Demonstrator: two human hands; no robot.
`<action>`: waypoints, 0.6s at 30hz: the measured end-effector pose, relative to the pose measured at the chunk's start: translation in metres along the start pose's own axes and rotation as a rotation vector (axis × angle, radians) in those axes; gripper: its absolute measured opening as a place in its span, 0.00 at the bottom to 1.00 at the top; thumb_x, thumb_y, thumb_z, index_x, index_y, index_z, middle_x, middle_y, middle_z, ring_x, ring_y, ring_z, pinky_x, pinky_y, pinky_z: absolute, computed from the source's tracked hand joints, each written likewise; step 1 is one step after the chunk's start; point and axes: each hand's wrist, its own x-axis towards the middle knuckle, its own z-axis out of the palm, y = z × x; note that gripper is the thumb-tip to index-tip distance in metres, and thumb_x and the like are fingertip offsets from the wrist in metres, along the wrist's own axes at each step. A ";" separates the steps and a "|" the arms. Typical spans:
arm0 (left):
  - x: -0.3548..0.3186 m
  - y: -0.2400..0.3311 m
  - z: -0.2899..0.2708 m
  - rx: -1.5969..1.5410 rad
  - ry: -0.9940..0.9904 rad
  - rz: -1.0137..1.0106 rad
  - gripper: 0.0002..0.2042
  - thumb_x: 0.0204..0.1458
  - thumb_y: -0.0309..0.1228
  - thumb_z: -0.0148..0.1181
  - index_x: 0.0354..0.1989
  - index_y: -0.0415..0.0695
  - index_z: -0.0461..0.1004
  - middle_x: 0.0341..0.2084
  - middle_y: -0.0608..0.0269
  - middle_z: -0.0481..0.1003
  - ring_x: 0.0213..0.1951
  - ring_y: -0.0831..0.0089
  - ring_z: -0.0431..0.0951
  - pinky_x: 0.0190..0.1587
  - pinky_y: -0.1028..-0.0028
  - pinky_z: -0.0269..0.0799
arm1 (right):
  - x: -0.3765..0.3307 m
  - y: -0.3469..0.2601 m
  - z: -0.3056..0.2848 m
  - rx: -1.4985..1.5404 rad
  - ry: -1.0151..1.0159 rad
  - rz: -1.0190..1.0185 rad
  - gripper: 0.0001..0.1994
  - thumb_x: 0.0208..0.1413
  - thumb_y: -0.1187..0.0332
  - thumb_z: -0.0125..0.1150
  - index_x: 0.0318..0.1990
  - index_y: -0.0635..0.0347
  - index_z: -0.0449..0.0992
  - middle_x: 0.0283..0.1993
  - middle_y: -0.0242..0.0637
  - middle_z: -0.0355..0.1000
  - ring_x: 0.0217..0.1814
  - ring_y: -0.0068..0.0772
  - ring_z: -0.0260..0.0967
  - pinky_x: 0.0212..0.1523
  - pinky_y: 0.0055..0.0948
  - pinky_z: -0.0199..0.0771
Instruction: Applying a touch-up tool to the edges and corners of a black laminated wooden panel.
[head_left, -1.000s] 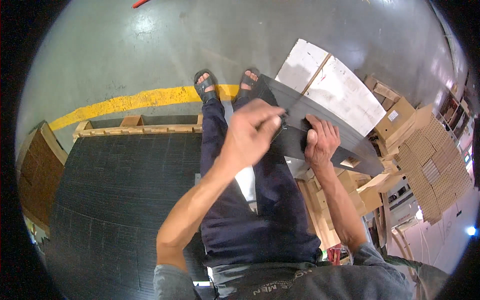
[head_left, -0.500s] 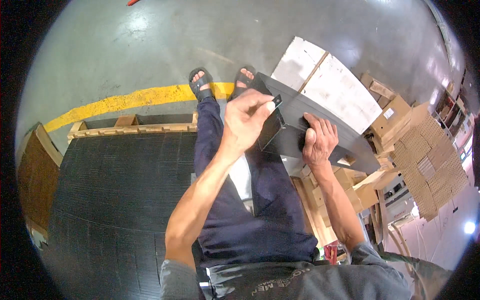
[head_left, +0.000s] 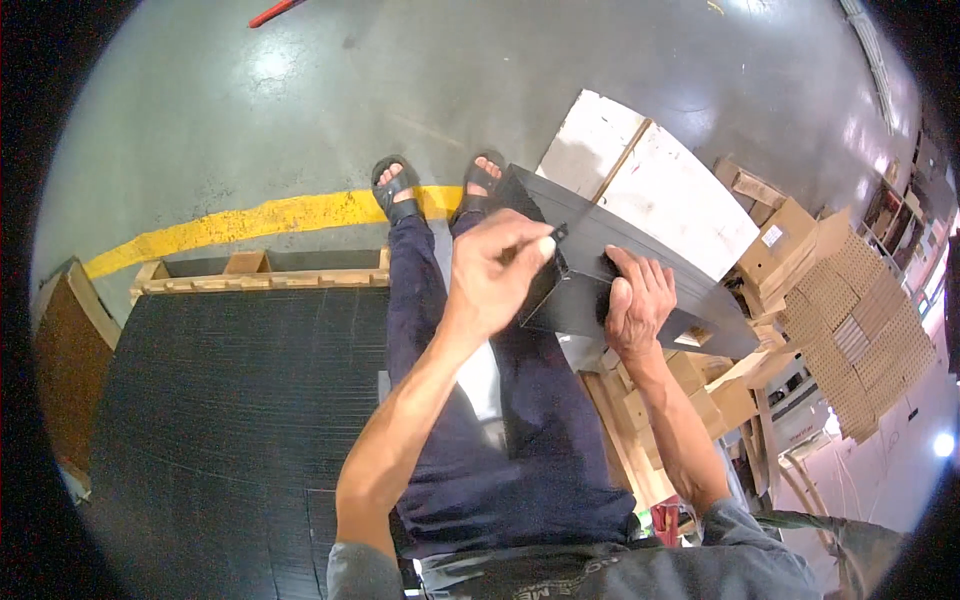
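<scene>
one dark piece (head_left: pixel 561 232), partly hidden | left hand (head_left: pixel 492 272) pinches it | right hand (head_left: pixel 641 303) on black board (head_left: pixel 700 298), grip unclear

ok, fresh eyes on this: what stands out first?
Probably the bright yellow stripe crossing the grey floor at upper left, by the sandalled feet. Next, near the centre, the left hand pinches a small dark piece while the right hand rests on a dark box-like part. The white board just beyond it also stands out.

Beyond the yellow stripe (head_left: pixel 270 214) on the grey floor (head_left: pixel 430 90) lies perhaps a red rod (head_left: pixel 272 13).
</scene>
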 end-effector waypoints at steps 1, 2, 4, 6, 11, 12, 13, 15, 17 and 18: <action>0.005 0.004 0.002 -0.032 -0.068 0.035 0.05 0.52 0.19 0.64 0.36 0.33 0.80 0.29 0.59 0.79 0.34 0.74 0.77 0.39 0.76 0.71 | 0.005 0.004 0.001 -0.011 -0.001 0.001 0.16 0.60 0.64 0.46 0.46 0.58 0.79 0.42 0.39 0.77 0.39 0.41 0.73 0.41 0.38 0.66; 0.009 0.015 0.003 0.005 -0.089 0.059 0.05 0.52 0.19 0.64 0.36 0.33 0.80 0.29 0.59 0.79 0.34 0.73 0.77 0.38 0.75 0.71 | 0.010 0.004 -0.001 -0.026 -0.007 -0.003 0.16 0.59 0.64 0.47 0.46 0.59 0.79 0.42 0.39 0.78 0.40 0.41 0.73 0.41 0.38 0.66; 0.007 0.018 0.008 0.010 -0.106 0.073 0.05 0.51 0.20 0.64 0.36 0.34 0.80 0.29 0.57 0.79 0.33 0.71 0.78 0.38 0.74 0.72 | 0.009 0.000 -0.009 -0.028 -0.022 -0.002 0.15 0.57 0.66 0.48 0.46 0.59 0.78 0.43 0.39 0.78 0.40 0.40 0.72 0.41 0.37 0.66; 0.010 0.004 0.006 0.068 -0.060 0.113 0.05 0.51 0.20 0.65 0.36 0.34 0.81 0.30 0.57 0.80 0.33 0.71 0.78 0.38 0.74 0.72 | 0.005 0.000 -0.003 -0.021 -0.007 -0.015 0.15 0.57 0.65 0.47 0.46 0.59 0.78 0.43 0.39 0.78 0.40 0.40 0.72 0.41 0.37 0.66; 0.016 -0.007 0.007 0.151 0.063 0.060 0.06 0.50 0.21 0.65 0.36 0.34 0.81 0.32 0.56 0.81 0.35 0.70 0.79 0.41 0.73 0.73 | 0.005 0.001 0.001 -0.024 0.003 -0.020 0.16 0.60 0.64 0.46 0.46 0.58 0.78 0.43 0.38 0.78 0.41 0.40 0.73 0.41 0.38 0.66; 0.010 -0.002 0.009 0.086 0.045 0.072 0.06 0.50 0.20 0.65 0.36 0.34 0.81 0.32 0.57 0.80 0.34 0.71 0.79 0.40 0.74 0.73 | 0.001 0.002 0.001 -0.019 0.002 -0.021 0.16 0.60 0.64 0.46 0.46 0.58 0.78 0.43 0.39 0.78 0.41 0.40 0.72 0.41 0.39 0.66; 0.009 0.001 0.011 0.001 0.016 0.060 0.06 0.50 0.20 0.64 0.37 0.35 0.81 0.32 0.56 0.80 0.35 0.71 0.79 0.39 0.75 0.73 | 0.005 0.007 0.005 -0.028 0.007 -0.021 0.16 0.60 0.64 0.46 0.46 0.58 0.78 0.43 0.39 0.78 0.41 0.40 0.72 0.41 0.39 0.66; 0.007 0.012 0.012 0.128 0.023 0.142 0.06 0.50 0.19 0.64 0.36 0.35 0.81 0.31 0.54 0.79 0.34 0.69 0.80 0.38 0.74 0.74 | 0.006 0.002 -0.003 -0.031 -0.024 -0.002 0.16 0.61 0.64 0.45 0.47 0.58 0.78 0.43 0.39 0.78 0.40 0.40 0.73 0.40 0.38 0.66; 0.000 0.019 0.013 0.151 0.020 0.164 0.06 0.50 0.19 0.64 0.36 0.35 0.81 0.31 0.54 0.79 0.34 0.67 0.80 0.37 0.73 0.75 | 0.007 0.000 -0.004 -0.035 -0.031 0.016 0.17 0.64 0.62 0.43 0.47 0.58 0.79 0.44 0.39 0.78 0.40 0.39 0.73 0.40 0.38 0.66; -0.002 0.020 0.013 0.174 0.017 0.203 0.06 0.49 0.19 0.64 0.36 0.35 0.82 0.31 0.53 0.79 0.34 0.66 0.80 0.37 0.72 0.75 | 0.006 0.001 -0.002 -0.025 -0.026 0.001 0.17 0.64 0.62 0.42 0.47 0.58 0.78 0.44 0.39 0.78 0.40 0.40 0.73 0.40 0.38 0.66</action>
